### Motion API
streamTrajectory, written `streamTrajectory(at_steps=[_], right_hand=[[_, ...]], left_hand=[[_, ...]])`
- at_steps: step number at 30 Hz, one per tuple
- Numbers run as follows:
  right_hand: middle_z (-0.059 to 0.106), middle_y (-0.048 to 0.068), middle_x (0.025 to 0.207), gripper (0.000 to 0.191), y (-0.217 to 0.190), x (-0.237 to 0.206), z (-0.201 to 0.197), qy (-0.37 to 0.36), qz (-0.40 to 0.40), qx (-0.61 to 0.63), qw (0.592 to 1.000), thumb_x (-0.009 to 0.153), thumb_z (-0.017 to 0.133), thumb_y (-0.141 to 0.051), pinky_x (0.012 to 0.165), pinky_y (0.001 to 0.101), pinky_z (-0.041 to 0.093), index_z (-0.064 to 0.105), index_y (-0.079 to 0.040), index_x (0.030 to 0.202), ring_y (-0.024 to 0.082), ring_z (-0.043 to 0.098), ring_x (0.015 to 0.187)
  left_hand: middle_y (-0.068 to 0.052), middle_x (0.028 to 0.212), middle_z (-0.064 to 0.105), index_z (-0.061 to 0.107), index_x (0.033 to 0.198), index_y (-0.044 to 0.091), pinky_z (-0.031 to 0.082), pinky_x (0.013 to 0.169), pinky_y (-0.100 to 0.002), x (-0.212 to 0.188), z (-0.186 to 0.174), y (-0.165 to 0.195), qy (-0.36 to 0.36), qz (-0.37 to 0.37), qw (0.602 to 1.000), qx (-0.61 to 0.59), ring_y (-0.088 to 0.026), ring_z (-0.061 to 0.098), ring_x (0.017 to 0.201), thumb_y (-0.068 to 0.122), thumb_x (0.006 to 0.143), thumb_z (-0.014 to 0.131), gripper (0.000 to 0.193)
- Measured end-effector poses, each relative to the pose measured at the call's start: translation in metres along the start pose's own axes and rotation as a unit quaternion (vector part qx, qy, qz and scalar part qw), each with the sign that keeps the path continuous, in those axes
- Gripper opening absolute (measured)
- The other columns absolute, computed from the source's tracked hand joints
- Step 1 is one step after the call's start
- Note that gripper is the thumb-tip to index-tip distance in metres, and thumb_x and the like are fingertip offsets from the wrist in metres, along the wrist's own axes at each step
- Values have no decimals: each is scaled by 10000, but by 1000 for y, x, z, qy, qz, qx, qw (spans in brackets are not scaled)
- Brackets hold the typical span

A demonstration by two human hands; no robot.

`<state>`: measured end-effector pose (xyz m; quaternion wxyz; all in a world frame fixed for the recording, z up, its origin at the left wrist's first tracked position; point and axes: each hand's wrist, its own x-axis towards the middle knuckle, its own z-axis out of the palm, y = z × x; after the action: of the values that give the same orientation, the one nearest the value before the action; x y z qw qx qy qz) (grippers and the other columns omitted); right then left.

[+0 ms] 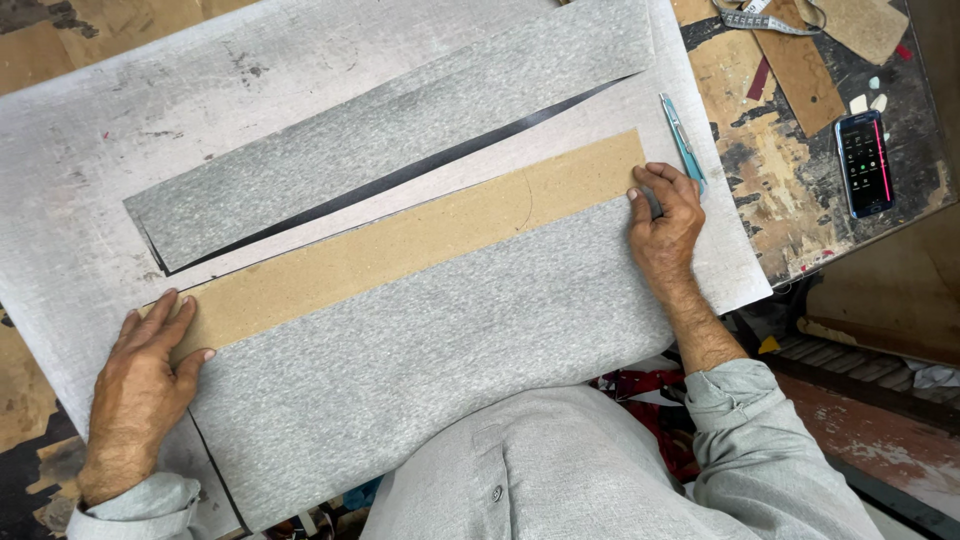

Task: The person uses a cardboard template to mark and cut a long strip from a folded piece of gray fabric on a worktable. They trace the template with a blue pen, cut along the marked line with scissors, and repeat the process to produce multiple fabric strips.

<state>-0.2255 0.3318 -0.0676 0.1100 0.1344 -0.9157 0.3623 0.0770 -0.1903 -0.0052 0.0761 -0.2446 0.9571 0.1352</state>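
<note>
Nearest the person, a wide sheet of grey fabric (pixel 420 370) hangs over the bench (pixel 60 200) edge toward the lap. Along its far edge lies a long brown cardboard strip (pixel 420 240), running from 8 o'clock up to 2 o'clock. The left hand (pixel 140 385), at 8 o'clock, presses flat on the strip's near end, fingers spread, its grip holding nothing. The right hand (pixel 665 220), at 3 o'clock, rests at the strip's other end, its grip pinched narrow on a small grey marker (pixel 652 203) touching the fabric. Just beyond its fingers lies a teal utility knife (pixel 682 140). Farther off, a second grey fabric strip (pixel 390 130) lies slantwise. At 2 o'clock, well apart, sit a phone (pixel 865 163) and a tape measure (pixel 760 20).
</note>
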Motion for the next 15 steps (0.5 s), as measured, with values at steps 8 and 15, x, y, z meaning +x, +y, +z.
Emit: streamTrajectory(at_steps=[8, 15], right_hand=[[642, 167, 1271, 192, -10, 0, 0, 4, -31, -15, 999, 1000, 717, -2, 1074, 446, 498, 748, 11, 1190, 305, 553, 1272], [661, 180, 1261, 204, -19, -9, 2, 6, -51, -8, 999, 1011, 698, 24, 1102, 452, 492, 767, 18, 1203, 313, 565, 1293]], left_hand=[[-4, 1621, 457, 581, 1469, 225, 370, 1182, -499, 1, -4, -3, 6, 20, 999, -31, -398, 372, 1500, 222, 814, 770, 682], [-5, 1610, 466, 585, 1457, 198, 373, 1199, -470, 1, -9, -10, 10, 27, 998, -54, -418, 372, 1477, 150, 807, 792, 684]])
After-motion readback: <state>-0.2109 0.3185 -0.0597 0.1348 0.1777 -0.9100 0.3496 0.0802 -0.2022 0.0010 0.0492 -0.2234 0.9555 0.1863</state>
